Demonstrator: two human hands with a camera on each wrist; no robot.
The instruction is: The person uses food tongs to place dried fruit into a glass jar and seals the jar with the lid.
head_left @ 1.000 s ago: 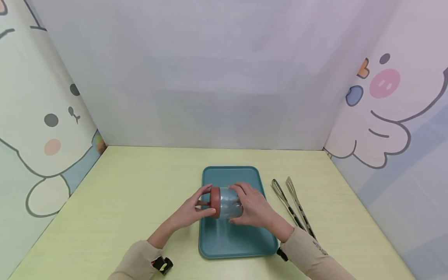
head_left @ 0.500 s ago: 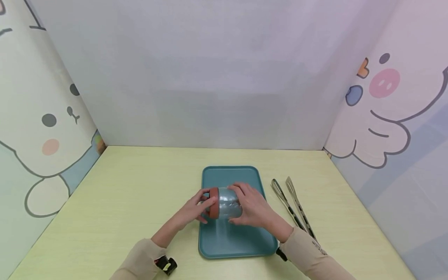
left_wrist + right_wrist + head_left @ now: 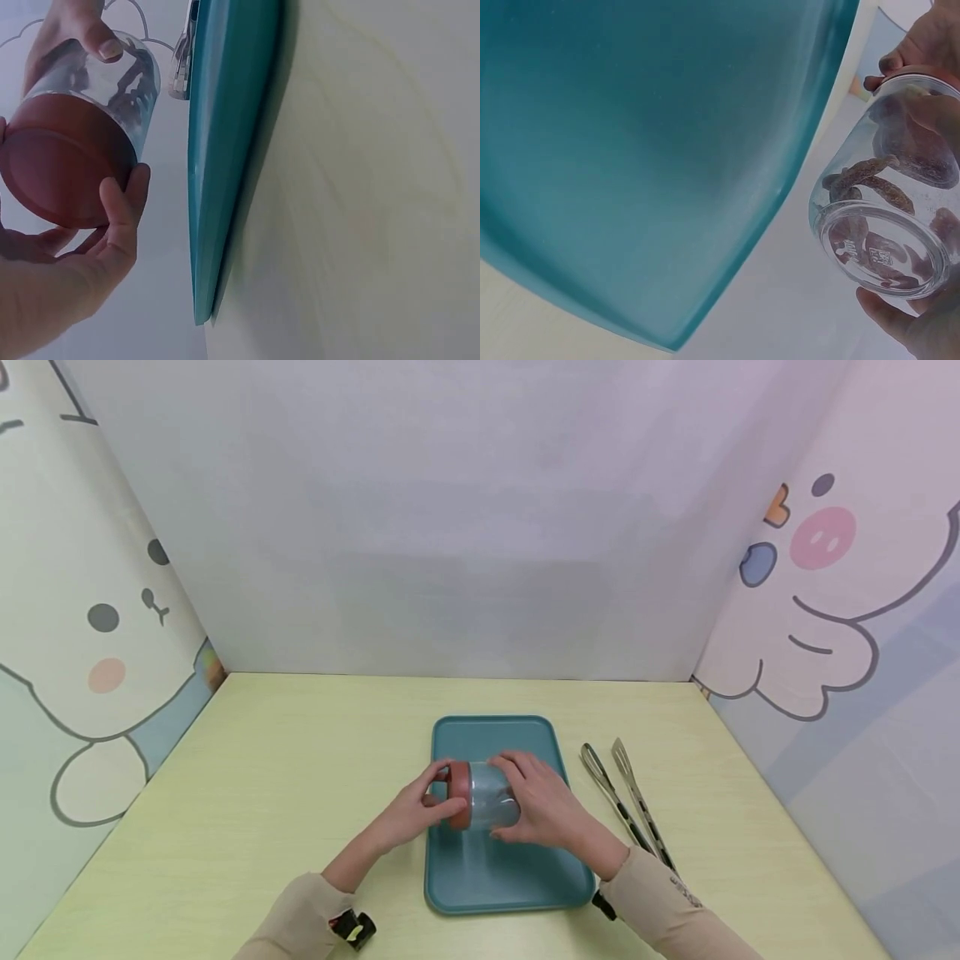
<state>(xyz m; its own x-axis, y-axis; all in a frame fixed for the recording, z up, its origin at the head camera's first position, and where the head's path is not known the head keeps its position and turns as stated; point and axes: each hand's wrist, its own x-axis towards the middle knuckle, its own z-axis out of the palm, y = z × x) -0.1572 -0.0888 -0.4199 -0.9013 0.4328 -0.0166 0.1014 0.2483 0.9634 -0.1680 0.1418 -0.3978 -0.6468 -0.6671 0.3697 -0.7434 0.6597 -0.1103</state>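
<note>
A clear jar (image 3: 492,797) with a red-brown lid (image 3: 459,796) lies sideways above the teal tray (image 3: 510,881), lid facing left. My left hand (image 3: 408,814) holds the lid by its rim, thumb on the near side and fingers at the far side. My right hand (image 3: 547,802) grips the jar's body near its base. Through the glass, the right wrist view shows several brown, elongated wrinkled pieces (image 3: 862,174) inside. In the left wrist view the lid (image 3: 64,161) sits on the jar's mouth, and a gap shows between jar and tray.
To the right of the tray, long metal utensils (image 3: 622,797) with dark handle bands lie on the pale yellow table (image 3: 322,735); the sleeve hides their near ends. A grey-white curtain (image 3: 465,527) stands behind the table, with cartoon-printed cloths at both sides.
My left hand's thumb and fingers have rolled round the lid, thumb rising and then dropping back. The right hand and the jar have stayed almost in place.
</note>
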